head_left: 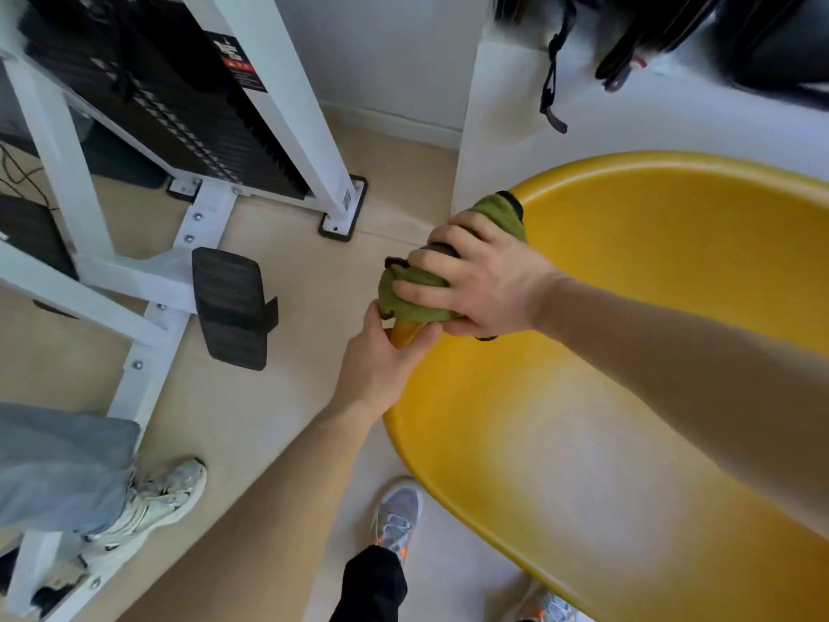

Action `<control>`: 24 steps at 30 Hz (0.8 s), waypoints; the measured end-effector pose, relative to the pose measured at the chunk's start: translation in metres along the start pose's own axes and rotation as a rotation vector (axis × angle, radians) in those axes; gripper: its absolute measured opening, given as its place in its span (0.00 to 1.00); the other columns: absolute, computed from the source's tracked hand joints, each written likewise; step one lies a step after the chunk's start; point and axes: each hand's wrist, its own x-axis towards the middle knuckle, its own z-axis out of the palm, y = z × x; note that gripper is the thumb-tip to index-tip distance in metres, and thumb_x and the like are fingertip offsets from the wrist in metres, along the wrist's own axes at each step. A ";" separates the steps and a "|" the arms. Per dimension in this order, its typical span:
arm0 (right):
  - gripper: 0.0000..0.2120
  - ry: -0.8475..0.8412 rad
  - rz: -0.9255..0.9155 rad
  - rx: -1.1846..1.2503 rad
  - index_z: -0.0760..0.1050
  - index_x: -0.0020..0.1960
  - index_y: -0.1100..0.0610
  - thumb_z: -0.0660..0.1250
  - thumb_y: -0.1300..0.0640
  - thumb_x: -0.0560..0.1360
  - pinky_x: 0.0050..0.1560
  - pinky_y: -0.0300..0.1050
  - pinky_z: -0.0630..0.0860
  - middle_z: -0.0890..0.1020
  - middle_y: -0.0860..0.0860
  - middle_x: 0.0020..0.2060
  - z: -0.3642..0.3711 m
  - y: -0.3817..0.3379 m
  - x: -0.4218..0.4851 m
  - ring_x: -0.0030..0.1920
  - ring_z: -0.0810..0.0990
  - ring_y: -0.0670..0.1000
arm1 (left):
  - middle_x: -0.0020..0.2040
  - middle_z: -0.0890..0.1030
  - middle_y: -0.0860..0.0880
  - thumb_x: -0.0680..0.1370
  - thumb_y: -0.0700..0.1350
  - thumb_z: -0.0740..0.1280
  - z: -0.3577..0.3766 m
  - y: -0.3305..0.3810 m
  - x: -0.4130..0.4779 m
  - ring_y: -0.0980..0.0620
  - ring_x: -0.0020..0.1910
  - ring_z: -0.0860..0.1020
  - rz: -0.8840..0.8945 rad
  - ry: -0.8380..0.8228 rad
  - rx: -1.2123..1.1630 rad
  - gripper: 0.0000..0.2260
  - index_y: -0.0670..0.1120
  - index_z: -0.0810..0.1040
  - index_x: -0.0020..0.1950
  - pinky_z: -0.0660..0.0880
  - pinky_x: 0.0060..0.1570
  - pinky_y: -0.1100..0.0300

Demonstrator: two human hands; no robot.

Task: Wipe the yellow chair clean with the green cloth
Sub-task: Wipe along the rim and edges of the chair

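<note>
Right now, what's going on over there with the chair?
A person is wiping the yellow chair. The right hand presses the bunched green cloth over the chair's left rim, while the left hand grips the same rim just below the cloth, steadying it. A white exercise machine stands to the left.

Light: bright, even, soft; source not visible. Glare: a broad pale sheen across the glossy moulded yellow plastic chair seat (628, 442) below my right forearm. Shadows: faint, soft-edged, under the white steel exercise frame (215, 217) on the beige floor (314, 262). Distortion: wide-angle bowing, frame posts splayed toward the edges. Blur: top right corner, the dangling black straps (554, 83) smeared; my forearms soft at the lower border.
</note>
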 end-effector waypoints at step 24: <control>0.20 0.278 0.802 0.123 0.77 0.60 0.54 0.55 0.42 0.80 0.58 0.56 0.69 0.79 0.56 0.51 0.019 0.067 -0.043 0.52 0.76 0.61 | 0.52 0.82 0.47 0.78 0.56 0.68 0.001 0.006 0.014 0.44 0.49 0.80 -0.096 -0.091 0.168 0.16 0.47 0.78 0.59 0.79 0.53 0.48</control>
